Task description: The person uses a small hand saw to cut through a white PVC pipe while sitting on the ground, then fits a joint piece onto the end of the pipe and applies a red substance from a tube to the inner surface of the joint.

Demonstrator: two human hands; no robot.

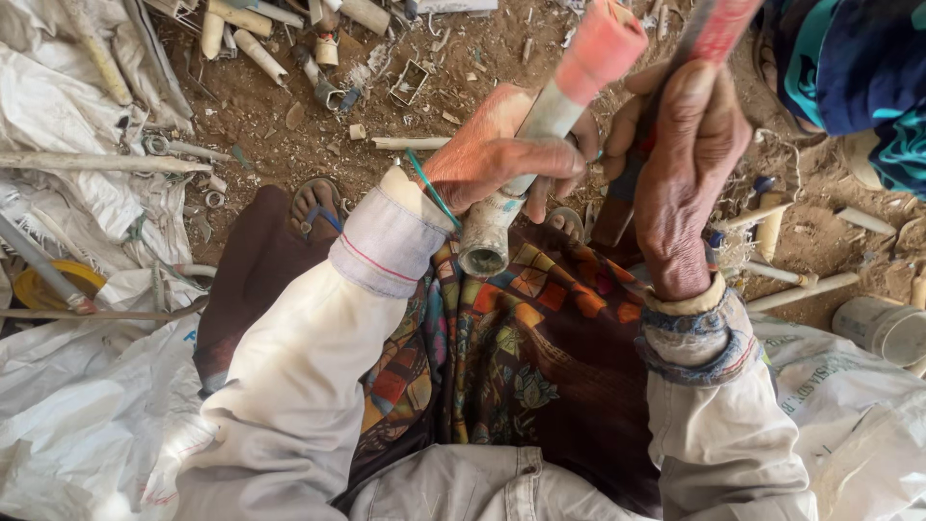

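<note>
My left hand (497, 154) grips a grey plastic pipe (502, 217) with a pink fitting (600, 46) on its far end. The pipe's open near end points toward my lap. My right hand (685, 164) is closed around a tool with a reddish, blurred upper part (719, 29) and a dark lower part beside the pipe. What kind of tool it is I cannot tell. Both hands are raised over my patterned cloth lap (521, 367), close together, with light sleeves on both arms.
White woven sacks (87, 405) lie left and right. Scattered pipe offcuts (256, 48) litter the dirt ground ahead. A sandalled foot (316, 205) shows at the left. A white cup-like fitting (883, 328) sits at the right. Another person's blue patterned clothing (858, 68) is at top right.
</note>
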